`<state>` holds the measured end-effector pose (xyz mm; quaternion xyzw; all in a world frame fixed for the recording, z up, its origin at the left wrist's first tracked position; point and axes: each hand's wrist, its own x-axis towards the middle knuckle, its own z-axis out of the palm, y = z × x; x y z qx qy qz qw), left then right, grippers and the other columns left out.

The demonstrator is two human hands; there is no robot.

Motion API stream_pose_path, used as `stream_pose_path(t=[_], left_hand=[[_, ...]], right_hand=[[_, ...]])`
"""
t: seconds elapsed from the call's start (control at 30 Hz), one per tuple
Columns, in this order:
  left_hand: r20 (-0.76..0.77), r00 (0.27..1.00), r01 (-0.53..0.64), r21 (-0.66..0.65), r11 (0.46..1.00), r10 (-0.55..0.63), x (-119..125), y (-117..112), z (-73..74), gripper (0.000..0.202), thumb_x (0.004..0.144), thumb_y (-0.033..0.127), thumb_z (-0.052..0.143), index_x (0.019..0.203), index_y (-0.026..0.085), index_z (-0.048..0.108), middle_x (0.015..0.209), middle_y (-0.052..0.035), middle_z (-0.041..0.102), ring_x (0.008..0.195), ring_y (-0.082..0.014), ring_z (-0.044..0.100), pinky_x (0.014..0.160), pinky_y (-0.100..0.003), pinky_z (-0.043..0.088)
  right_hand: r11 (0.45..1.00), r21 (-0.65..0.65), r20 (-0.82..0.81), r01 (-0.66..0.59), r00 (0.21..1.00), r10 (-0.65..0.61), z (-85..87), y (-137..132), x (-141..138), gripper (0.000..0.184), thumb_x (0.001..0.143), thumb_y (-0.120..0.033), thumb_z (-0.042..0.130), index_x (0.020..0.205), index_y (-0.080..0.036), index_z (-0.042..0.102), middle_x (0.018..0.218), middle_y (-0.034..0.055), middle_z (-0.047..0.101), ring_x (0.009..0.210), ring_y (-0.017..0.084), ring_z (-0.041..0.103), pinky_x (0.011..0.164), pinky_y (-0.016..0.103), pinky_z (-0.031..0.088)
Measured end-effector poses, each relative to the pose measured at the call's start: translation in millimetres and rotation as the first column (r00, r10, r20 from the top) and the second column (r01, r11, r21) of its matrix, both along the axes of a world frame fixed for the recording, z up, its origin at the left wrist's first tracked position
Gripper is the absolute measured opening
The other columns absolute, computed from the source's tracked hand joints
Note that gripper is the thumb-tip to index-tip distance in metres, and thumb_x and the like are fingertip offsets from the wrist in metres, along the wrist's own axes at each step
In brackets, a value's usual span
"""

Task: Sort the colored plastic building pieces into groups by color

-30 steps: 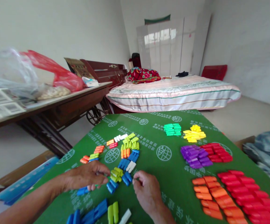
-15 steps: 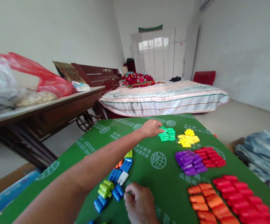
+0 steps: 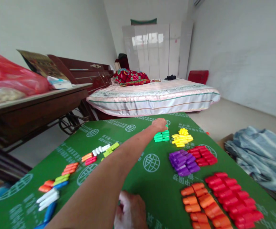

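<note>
My left hand (image 3: 160, 123) reaches across to the far side of the green board, its fingers closed at the back edge of a block of green marker caps (image 3: 161, 136). A bit of green shows at its fingertips. My right hand (image 3: 132, 210) is curled low in the middle, partly behind my left forearm; whatever its fingers hold is hidden. Beside the green block lies a heap of yellow caps (image 3: 182, 138). Purple caps (image 3: 183, 163) and dark red caps (image 3: 202, 156) sit nearer, with rows of orange caps (image 3: 205, 203) and red caps (image 3: 233, 198) at right.
On the left lie small mixed groups: white caps (image 3: 101, 149), orange caps (image 3: 70, 168), lime caps (image 3: 61, 179) and a blue cap (image 3: 49, 211). A side table (image 3: 33, 108) with a red plastic bag (image 3: 21, 81) stands left, a bed (image 3: 157, 98) beyond, denim cloth (image 3: 259, 159) at right.
The view has swung left, so the board's contents shift and more mixed caps show at left. My left hand has moved over the green block's back edge. My right hand sits lower, partly covered.
</note>
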<state>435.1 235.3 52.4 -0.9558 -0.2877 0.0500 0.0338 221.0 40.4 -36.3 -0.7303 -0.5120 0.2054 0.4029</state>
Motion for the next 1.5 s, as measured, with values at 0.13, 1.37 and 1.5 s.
stream_pose_path(t=[0.13,1.37,1.5], left_hand=[[-0.017,1.000,-0.017,-0.007,1.000,0.017,1.3,1.5,-2.0,0.033,0.077,0.036,0.055,0.104,0.021,0.068,0.112,-0.0096,0.068,0.106,-0.0226,0.062,0.086,-0.030,0.051],[-0.316,0.761,-0.582,0.055,0.812,0.567,-404.5,40.2,16.4,0.020,0.066,0.032,0.066,0.081,0.019,0.070,0.086,-0.0064,0.071,0.083,-0.0187,0.064,0.066,-0.022,0.046],[-0.329,0.735,-0.617,0.040,0.786,0.593,-415.5,25.0,6.8,0.026,0.070,0.036,0.064,0.089,0.018,0.069,0.091,-0.0081,0.071,0.084,-0.0197,0.064,0.067,-0.023,0.047]], right_hand=[[1.000,0.018,-0.007,-0.022,1.000,0.022,1.4,-0.7,1.2,0.022,0.076,-0.015,0.053,0.083,-0.029,0.069,0.073,-0.0006,0.073,0.066,0.019,0.067,0.056,0.025,0.035],[0.984,0.025,-0.272,-0.175,0.946,0.176,-14.1,-11.7,11.9,0.024,0.082,-0.034,0.046,0.081,-0.022,0.066,0.058,-0.0001,0.062,0.050,0.015,0.053,0.047,0.022,0.035],[0.982,0.025,-0.300,-0.188,0.936,0.187,-19.3,-11.9,14.0,0.025,0.082,-0.037,0.047,0.081,-0.022,0.066,0.056,-0.0008,0.059,0.049,0.014,0.052,0.045,0.022,0.036]])
